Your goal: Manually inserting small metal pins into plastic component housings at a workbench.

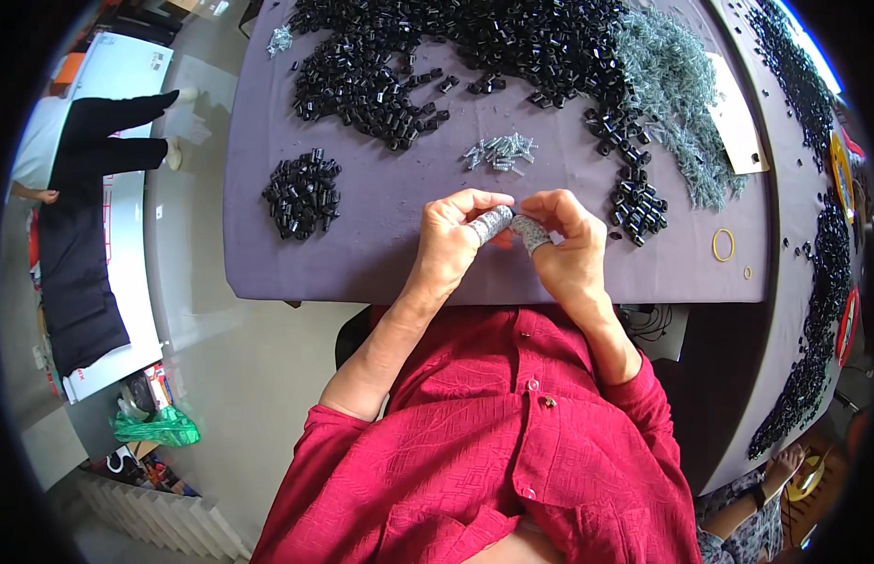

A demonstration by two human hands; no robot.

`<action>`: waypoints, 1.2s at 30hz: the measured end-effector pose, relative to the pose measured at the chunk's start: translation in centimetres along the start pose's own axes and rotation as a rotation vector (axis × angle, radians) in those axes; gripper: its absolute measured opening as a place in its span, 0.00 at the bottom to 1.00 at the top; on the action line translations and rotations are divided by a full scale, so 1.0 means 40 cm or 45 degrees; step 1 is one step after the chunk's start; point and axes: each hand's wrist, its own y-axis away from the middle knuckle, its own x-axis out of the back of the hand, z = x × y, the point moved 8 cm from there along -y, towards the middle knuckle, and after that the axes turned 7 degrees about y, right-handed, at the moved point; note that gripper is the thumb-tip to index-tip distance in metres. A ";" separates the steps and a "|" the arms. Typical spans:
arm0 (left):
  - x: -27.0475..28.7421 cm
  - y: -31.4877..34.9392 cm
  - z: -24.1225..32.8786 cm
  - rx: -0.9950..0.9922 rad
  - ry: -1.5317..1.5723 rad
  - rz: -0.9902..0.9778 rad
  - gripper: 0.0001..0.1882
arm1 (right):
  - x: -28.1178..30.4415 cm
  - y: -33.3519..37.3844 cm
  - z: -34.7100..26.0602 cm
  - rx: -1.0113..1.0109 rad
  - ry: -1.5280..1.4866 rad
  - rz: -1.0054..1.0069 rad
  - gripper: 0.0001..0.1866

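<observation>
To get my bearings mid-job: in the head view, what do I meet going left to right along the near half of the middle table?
Black pile → left hand → right hand → black cluster → large yellow band → small yellow band.

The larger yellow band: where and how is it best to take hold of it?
I would pinch the band by its left edge, coming from the left with the right hand: it lies as an open loop, so a fingertip may fit inside, and that edge faces the hand.
</observation>
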 end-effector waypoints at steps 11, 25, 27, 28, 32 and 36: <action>0.021 -0.013 -0.026 0.121 0.305 -0.016 0.09 | -0.025 -0.026 -0.036 0.259 0.239 -0.042 0.13; 0.083 -0.023 -0.018 0.016 0.701 0.042 0.08 | -0.118 -0.331 -0.082 0.710 0.892 -0.005 0.13; 0.082 -0.022 -0.016 0.002 0.731 0.037 0.08 | -0.148 -0.356 -0.076 0.715 0.999 -0.040 0.14; 0.085 -0.020 -0.015 -0.010 0.737 0.048 0.08 | -0.167 -0.363 -0.072 0.705 1.104 -0.068 0.15; 0.082 -0.022 -0.020 0.008 0.733 0.044 0.09 | -0.189 -0.375 -0.066 0.770 1.238 -0.063 0.13; 0.083 -0.022 -0.014 -0.014 0.711 0.047 0.09 | -0.180 -0.350 -0.087 0.873 1.169 -0.045 0.08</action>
